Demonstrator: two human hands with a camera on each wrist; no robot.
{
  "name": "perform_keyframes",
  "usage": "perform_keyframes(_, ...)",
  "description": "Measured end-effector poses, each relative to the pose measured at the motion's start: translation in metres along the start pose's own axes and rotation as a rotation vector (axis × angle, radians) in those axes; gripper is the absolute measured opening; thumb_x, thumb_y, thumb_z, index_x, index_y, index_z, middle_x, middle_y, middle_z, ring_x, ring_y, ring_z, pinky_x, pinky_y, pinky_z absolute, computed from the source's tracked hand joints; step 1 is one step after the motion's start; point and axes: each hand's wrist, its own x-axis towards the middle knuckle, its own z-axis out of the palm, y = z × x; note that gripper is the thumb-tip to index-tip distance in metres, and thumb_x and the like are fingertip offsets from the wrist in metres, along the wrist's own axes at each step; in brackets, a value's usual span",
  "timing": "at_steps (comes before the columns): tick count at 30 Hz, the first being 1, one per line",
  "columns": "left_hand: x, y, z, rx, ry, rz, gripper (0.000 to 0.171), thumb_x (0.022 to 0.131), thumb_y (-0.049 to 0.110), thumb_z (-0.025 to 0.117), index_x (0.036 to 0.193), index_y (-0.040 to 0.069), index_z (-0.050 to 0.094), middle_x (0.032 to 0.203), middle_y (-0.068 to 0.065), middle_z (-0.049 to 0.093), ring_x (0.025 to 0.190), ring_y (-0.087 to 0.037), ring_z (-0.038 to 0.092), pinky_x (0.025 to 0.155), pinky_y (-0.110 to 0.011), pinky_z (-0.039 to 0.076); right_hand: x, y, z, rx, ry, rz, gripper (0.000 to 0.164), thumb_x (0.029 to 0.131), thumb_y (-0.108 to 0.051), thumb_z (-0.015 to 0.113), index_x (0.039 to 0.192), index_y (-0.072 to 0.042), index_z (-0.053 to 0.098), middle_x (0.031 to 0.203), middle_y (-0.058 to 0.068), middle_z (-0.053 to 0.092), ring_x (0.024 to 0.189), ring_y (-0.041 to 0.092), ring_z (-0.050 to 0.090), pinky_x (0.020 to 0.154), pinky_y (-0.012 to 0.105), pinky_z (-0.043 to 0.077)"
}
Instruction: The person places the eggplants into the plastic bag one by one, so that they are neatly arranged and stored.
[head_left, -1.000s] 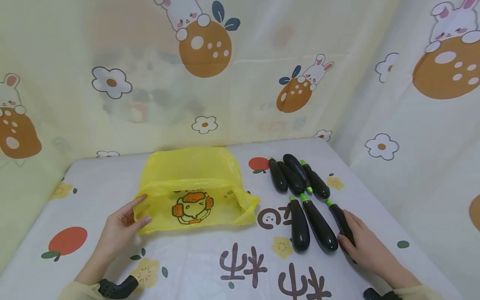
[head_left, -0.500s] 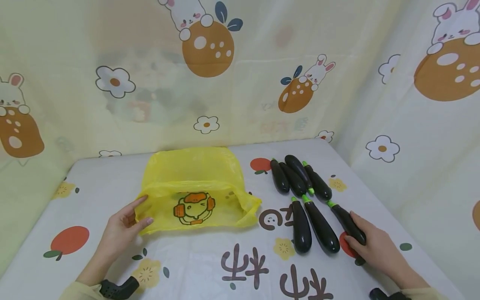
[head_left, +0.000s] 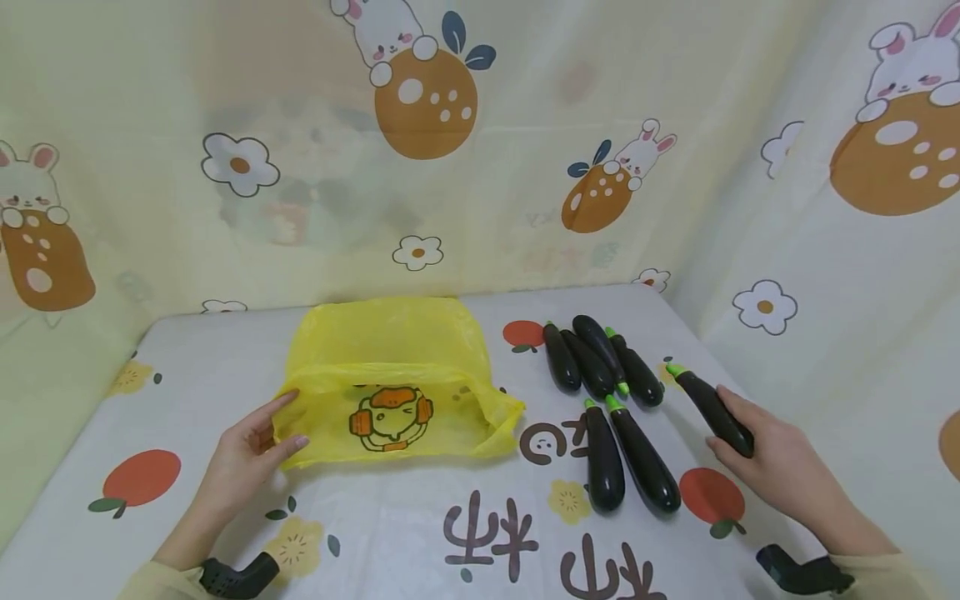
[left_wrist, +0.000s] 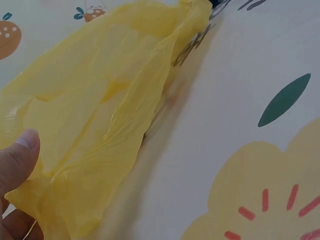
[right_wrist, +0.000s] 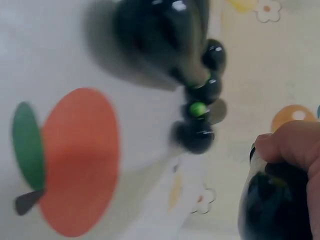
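Gripping one eggplant (head_left: 710, 409), the right hand (head_left: 776, 469) hides its base; five more eggplants (head_left: 603, 375) lie just left; left hand (head_left: 243, 456) pinches the yellow bag (head_left: 390, 379) rim, fingertips tucked behind plastic.

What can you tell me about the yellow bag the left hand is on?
The yellow bag is thin, translucent plastic, crinkled and limp, lying on the patterned tablecloth left of the eggplants. Its near side carries an orange cartoon print. The mouth faces the person and gapes a little, the upper layer sagging over the lower. Nothing shows inside it. The left hand pinches its left corner, thumb on top as the left wrist view shows. Its right corner bunches up toward the eggplants without touching them.
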Motion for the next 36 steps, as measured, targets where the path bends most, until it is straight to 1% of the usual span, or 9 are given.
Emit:
perform_keyframes(4, -0.001, 0.000, -0.003, -0.009, 0.028, 0.048, 0.067, 0.091, 0.015, 0.078, 0.151, 0.007, 0.049, 0.149, -0.023, 0.052, 0.086, -0.012, 0.052, 0.060, -0.016, 0.044, 0.007, -0.015, -0.007, -0.014, 0.081, -0.096, 0.076, 0.084, -0.015, 0.082, 0.145, 0.011, 0.046, 0.132, 0.039, 0.059, 0.088, 0.038, 0.065, 0.057, 0.036, 0.055)
perform_keyframes(8, -0.001, -0.001, -0.004, -0.027, 0.045, 0.085, 0.067, 0.090, 0.013, 0.079, 0.150, 0.005, 0.051, 0.147, -0.022, 0.054, 0.083, 0.001, 0.049, 0.059, -0.015, 0.044, 0.019, -0.044, -0.010, 0.015, 0.111, -0.206, 0.075, 0.082, -0.013, 0.083, 0.145, 0.009, 0.049, 0.134, 0.035, 0.061, 0.092, 0.036, 0.067, 0.062, 0.038, 0.058)
perform_keyframes(13, -0.001, 0.004, -0.004, -0.043, 0.029, 0.078, 0.069, 0.090, 0.014, 0.079, 0.152, 0.005, 0.048, 0.159, -0.022, 0.044, 0.120, -0.020, 0.061, 0.080, -0.005, 0.049, 0.037, -0.106, 0.000, 0.101, 0.060, -0.363, 0.071, 0.087, -0.012, 0.079, 0.148, 0.004, 0.048, 0.143, 0.027, 0.058, 0.121, 0.044, 0.064, 0.093, 0.057, 0.058)
perform_keyframes(16, 0.001, 0.008, -0.002, -0.051, 0.017, 0.060, 0.070, 0.091, 0.015, 0.078, 0.153, 0.007, 0.046, 0.160, -0.020, 0.042, 0.131, -0.039, 0.058, 0.089, -0.004, 0.047, 0.047, -0.147, 0.015, 0.162, -0.010, -0.447, 0.066, 0.090, -0.013, 0.076, 0.149, 0.003, 0.049, 0.148, 0.021, 0.057, 0.130, 0.040, 0.061, 0.101, 0.056, 0.054)
perform_keyframes(22, 0.007, 0.017, 0.000, -0.135, -0.001, 0.043, 0.071, 0.093, 0.008, 0.075, 0.155, 0.007, 0.043, 0.161, -0.022, 0.041, 0.133, -0.043, 0.058, 0.087, -0.007, 0.051, 0.065, -0.231, 0.053, 0.221, -0.174, -0.582, 0.063, 0.094, -0.017, 0.071, 0.150, 0.002, 0.048, 0.150, 0.017, 0.056, 0.132, 0.033, 0.060, 0.105, 0.049, 0.054)
perform_keyframes(27, 0.006, 0.019, 0.002, -0.162, 0.003, 0.040, 0.070, 0.093, 0.007, 0.075, 0.155, 0.006, 0.043, 0.160, -0.023, 0.040, 0.132, -0.043, 0.058, 0.083, -0.007, 0.051, 0.093, -0.290, 0.089, 0.172, -0.295, -0.570, 0.063, 0.098, -0.021, 0.065, 0.152, 0.003, 0.043, 0.153, 0.019, 0.052, 0.138, 0.033, 0.055, 0.113, 0.046, 0.049)
perform_keyframes(29, 0.004, 0.019, 0.003, -0.167, 0.014, 0.043, 0.070, 0.093, 0.008, 0.075, 0.155, 0.005, 0.043, 0.160, -0.022, 0.041, 0.131, -0.043, 0.059, 0.083, -0.008, 0.052, 0.107, -0.309, 0.107, 0.147, -0.310, -0.534, 0.060, 0.099, -0.022, 0.064, 0.150, 0.003, 0.046, 0.146, 0.018, 0.059, 0.130, 0.031, 0.061, 0.109, 0.043, 0.052)
perform_keyframes(32, 0.001, 0.021, 0.005, -0.168, 0.028, 0.059, 0.070, 0.093, 0.010, 0.075, 0.154, 0.004, 0.043, 0.159, -0.023, 0.042, 0.130, -0.043, 0.059, 0.087, -0.017, 0.057, 0.126, -0.336, 0.132, 0.131, -0.319, -0.468, 0.056, 0.100, -0.021, 0.063, 0.148, 0.002, 0.047, 0.118, 0.015, 0.072, 0.095, 0.021, 0.071, 0.085, 0.033, 0.059)
perform_keyframes(36, -0.002, 0.024, 0.008, -0.176, 0.040, 0.073, 0.069, 0.093, 0.012, 0.076, 0.154, 0.005, 0.044, 0.159, -0.022, 0.043, 0.134, -0.042, 0.056, 0.100, -0.039, 0.058, 0.143, -0.368, 0.157, 0.154, -0.312, -0.391, 0.046, 0.101, -0.017, 0.061, 0.140, 0.006, 0.053, 0.084, 0.011, 0.070, 0.060, 0.013, 0.054, 0.057, 0.026, 0.048)
